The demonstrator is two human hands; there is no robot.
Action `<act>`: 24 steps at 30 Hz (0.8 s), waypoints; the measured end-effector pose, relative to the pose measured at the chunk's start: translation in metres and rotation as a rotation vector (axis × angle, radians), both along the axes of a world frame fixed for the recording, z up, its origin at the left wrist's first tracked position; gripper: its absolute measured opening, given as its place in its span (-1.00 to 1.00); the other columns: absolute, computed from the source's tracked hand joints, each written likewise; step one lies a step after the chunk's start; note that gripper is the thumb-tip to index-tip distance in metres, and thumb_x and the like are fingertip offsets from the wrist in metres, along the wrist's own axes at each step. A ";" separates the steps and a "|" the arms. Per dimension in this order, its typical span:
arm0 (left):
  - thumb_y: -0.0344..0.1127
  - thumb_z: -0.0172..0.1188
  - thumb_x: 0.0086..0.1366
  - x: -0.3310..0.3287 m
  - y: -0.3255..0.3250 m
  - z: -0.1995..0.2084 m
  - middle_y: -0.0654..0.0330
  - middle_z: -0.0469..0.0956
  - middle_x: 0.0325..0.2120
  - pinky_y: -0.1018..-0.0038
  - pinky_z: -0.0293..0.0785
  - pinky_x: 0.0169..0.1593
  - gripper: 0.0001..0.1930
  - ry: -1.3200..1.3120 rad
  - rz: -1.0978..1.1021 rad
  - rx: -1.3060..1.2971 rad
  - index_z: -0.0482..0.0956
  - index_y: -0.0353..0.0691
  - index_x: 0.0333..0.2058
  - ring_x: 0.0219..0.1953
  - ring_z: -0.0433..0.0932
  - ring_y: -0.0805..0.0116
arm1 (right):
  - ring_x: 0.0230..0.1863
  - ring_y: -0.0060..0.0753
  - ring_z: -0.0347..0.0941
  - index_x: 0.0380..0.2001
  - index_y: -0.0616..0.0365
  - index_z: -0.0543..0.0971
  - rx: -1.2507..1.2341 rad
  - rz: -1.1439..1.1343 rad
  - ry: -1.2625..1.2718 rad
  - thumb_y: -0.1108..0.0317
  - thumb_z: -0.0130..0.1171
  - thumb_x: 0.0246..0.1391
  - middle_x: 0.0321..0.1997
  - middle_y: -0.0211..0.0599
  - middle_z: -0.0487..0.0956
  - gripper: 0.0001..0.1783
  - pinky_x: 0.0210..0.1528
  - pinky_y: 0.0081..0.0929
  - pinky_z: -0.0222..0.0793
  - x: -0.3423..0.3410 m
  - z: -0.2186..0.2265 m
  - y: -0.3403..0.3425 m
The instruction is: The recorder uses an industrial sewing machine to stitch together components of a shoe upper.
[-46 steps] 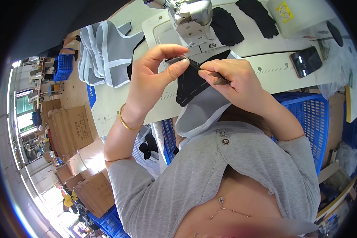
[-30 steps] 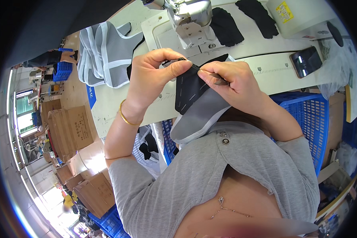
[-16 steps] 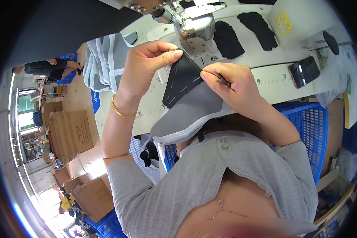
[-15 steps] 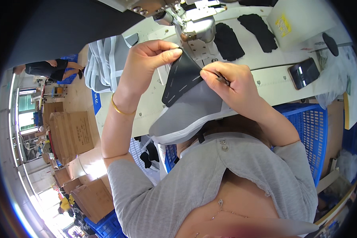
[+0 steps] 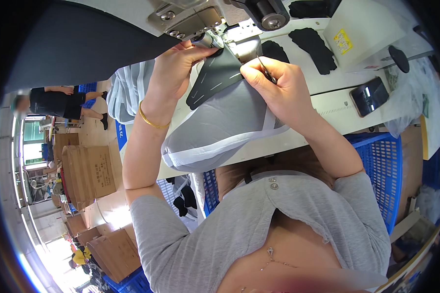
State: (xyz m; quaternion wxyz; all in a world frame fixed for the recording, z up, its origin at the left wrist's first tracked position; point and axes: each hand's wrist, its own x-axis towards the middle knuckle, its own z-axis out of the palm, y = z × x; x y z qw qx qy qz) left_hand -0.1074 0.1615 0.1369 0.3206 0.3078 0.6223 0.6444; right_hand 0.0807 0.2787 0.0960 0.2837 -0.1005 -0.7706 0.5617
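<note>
My left hand (image 5: 173, 73) pinches the upper corner of a black triangular fabric panel (image 5: 211, 78) marked with white dashes, close under the sewing machine head (image 5: 195, 22). The panel lies on a grey fabric piece with white edging (image 5: 215, 124), which hangs over the table's front edge. My right hand (image 5: 281, 90) is closed, its thumb and forefinger pinching the panel's right edge. A slim dark metal tool (image 5: 267, 73) sticks out of that hand; whether it is snips or tweezers I cannot tell.
Black gloves (image 5: 314, 50) and a phone (image 5: 370, 96) lie on the white table at the right. A blue plastic basket (image 5: 384, 171) stands below it. Grey pieces with white edging (image 5: 127, 93) are stacked at the left. Beyond are cardboard boxes (image 5: 90, 173) and another person (image 5: 56, 102).
Both hands have carried the black panel and grey piece forward and slightly left, up to the machine's needle area. The machine head now fills more of the top of the view.
</note>
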 end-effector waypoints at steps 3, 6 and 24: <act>-0.65 0.20 0.18 -0.009 -0.002 -0.003 0.11 0.63 -0.23 0.52 0.49 -0.01 -0.81 -0.041 -0.002 -0.010 0.55 -0.36 -0.21 -0.16 0.61 0.37 | -0.46 -0.82 0.23 -0.39 0.29 0.57 -0.008 0.005 -0.010 0.30 0.15 0.21 -0.57 -0.59 0.43 -0.76 -0.43 -0.72 0.18 -0.001 0.001 -0.001; -0.65 0.23 0.15 -0.003 0.000 0.000 0.15 0.60 -0.25 0.51 0.48 -0.01 -0.76 -0.064 0.021 -0.026 0.54 -0.38 -0.18 -0.17 0.60 0.37 | -0.67 -0.43 0.10 -0.60 0.29 0.38 0.011 -0.051 0.096 0.23 0.14 0.17 -0.73 -0.19 0.25 -0.62 -0.56 -0.43 0.14 -0.004 -0.001 -0.003; -0.57 0.18 0.13 0.104 -0.049 0.017 -0.17 0.43 0.09 0.15 0.30 0.25 -0.57 1.507 -0.072 -0.150 0.47 -0.51 0.02 0.15 0.42 -0.11 | -0.66 -0.27 0.24 -0.53 0.30 0.46 -0.036 -0.054 0.068 0.30 0.15 0.18 -0.67 -0.11 0.37 -0.71 -0.53 -0.39 0.22 -0.002 -0.002 -0.017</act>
